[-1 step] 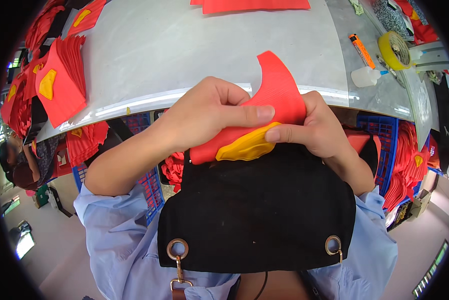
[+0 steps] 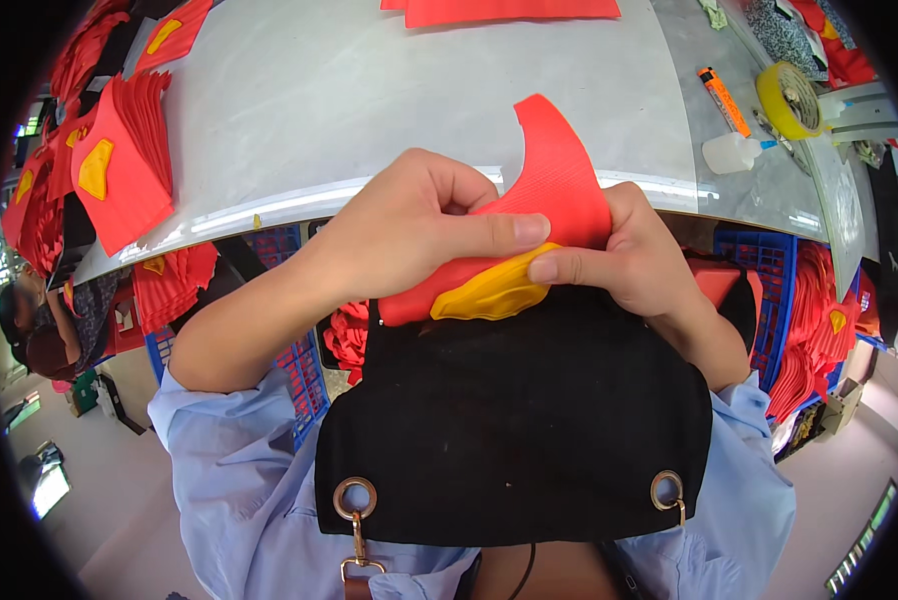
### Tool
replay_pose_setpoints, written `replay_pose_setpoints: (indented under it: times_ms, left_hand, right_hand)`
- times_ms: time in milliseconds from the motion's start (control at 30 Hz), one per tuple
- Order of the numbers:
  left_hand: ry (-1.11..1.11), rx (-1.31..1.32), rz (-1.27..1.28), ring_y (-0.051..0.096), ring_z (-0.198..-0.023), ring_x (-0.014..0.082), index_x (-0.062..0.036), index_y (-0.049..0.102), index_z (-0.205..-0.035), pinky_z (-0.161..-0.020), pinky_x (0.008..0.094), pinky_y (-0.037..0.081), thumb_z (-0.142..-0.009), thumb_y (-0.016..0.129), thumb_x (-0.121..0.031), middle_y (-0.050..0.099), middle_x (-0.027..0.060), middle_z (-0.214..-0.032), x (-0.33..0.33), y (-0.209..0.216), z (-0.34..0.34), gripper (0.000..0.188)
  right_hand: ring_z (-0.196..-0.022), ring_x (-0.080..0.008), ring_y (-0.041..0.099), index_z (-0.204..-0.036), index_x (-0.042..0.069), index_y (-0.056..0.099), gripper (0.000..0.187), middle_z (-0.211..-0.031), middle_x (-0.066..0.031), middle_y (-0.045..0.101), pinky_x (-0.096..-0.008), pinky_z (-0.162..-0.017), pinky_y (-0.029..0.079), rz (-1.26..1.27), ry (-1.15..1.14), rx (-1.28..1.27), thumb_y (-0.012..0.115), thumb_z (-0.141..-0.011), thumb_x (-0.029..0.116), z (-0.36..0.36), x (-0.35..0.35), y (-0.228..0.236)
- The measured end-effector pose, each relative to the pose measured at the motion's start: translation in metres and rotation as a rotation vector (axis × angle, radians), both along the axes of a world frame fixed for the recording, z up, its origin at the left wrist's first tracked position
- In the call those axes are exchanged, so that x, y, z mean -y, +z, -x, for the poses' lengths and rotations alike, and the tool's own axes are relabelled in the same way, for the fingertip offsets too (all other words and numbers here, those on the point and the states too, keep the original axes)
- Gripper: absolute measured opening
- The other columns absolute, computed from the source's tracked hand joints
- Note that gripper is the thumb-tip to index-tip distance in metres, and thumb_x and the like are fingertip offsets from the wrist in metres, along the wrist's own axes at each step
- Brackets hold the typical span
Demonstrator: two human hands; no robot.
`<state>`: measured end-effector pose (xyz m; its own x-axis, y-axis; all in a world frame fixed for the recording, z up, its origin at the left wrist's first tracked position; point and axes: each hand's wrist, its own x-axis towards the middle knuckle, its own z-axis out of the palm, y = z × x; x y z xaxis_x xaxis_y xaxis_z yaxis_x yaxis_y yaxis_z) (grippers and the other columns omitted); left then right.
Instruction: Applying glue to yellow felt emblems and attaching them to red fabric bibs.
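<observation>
A curved piece of red sheet material (image 2: 561, 172) is held up in front of me at the table's near edge. On its lower part sits a raised yellow patch (image 2: 489, 291). My left hand (image 2: 437, 220) is closed on the red piece, thumb lying across its face just above the patch and fingers behind it. From the other side my right hand (image 2: 637, 250) pinches the same piece, with its thumb tip on the patch's upper right end. The red piece's upper end curls upward between the hands. A black apron (image 2: 514, 420) spreads right below it.
Stacked red pieces with yellow patches (image 2: 129, 170) stand at the table's left. More red sheets (image 2: 509, 10) lie at the far edge. At right are an orange cutter (image 2: 725, 102), a yellow tape roll (image 2: 787, 100) and a white bottle (image 2: 734, 153). Blue baskets (image 2: 769, 300) flank me below the table.
The red piece's upper end has risen very slightly, and my left hand has shifted up a touch with it. Both hands keep their hold.
</observation>
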<state>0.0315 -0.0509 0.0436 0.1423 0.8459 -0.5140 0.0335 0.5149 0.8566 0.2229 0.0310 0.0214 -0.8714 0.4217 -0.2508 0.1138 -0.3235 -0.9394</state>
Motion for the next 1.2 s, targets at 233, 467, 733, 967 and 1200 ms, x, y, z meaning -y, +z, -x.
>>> replay_pose_setpoints:
  times_ms: [233,467,733,967,1200]
  left_hand:
    - [-0.351,-0.831,-0.407,0.061,-0.078,0.0129,0.0003,0.065,-0.086,-0.084,0.0301,0.044,-0.072,0.073,-0.02,0.064,0.0067,-0.081,0.009,0.039,0.01,0.026]
    - [0.158,-0.743,-0.754,0.059,-0.098,0.0194,0.0003,0.062,-0.102,-0.089,0.0335,0.043,-0.062,0.081,-0.023,0.064,0.0097,-0.101,0.039,0.03,0.057,0.05]
    - [0.347,0.22,-0.329,0.062,-0.088,0.0149,0.0021,0.062,-0.103,-0.08,0.0281,0.05,-0.079,0.07,-0.007,0.066,0.0088,-0.097,0.05,-0.043,0.002,0.027]
    - [0.521,0.212,-0.459,0.064,-0.082,0.0141,0.0023,0.062,-0.104,-0.074,0.0255,0.051,-0.081,0.067,-0.007,0.066,0.0086,-0.094,0.048,-0.046,-0.01,0.025]
    - [0.488,-0.534,-0.836,0.062,-0.074,0.0099,0.0032,0.062,-0.102,-0.066,0.0226,0.05,-0.081,0.068,-0.008,0.067,0.0073,-0.087,0.029,-0.035,-0.015,0.025]
  right_hand:
    - [-0.078,-0.0104,0.061,-0.093,-0.002,0.065,0.021,-0.085,-0.006,0.067,-0.0236,-0.072,0.048,-0.181,0.029,0.033,0.072,-0.074,0.005,0.007,-0.001,0.0]
    - [-0.08,-0.0128,0.062,-0.096,-0.004,0.064,0.024,-0.089,-0.0078,0.067,-0.025,-0.075,0.05,-0.079,-0.147,-0.044,0.07,-0.075,0.004,0.002,-0.004,-0.013]
    - [-0.084,-0.0144,0.063,-0.098,-0.004,0.063,0.025,-0.093,-0.0097,0.067,-0.0269,-0.078,0.05,-0.086,-0.178,-0.062,0.07,-0.076,0.004,0.005,-0.002,-0.02]
    - [-0.084,-0.0144,0.063,-0.099,-0.005,0.063,0.025,-0.093,-0.0095,0.067,-0.0265,-0.077,0.05,-0.052,-0.199,-0.041,0.07,-0.076,0.004,0.005,-0.004,-0.022]
    - [-0.081,-0.0132,0.062,-0.095,-0.005,0.064,0.021,-0.088,-0.0081,0.067,-0.025,-0.075,0.048,-0.306,-0.386,-0.05,0.069,-0.078,0.005,0.004,-0.002,-0.007]
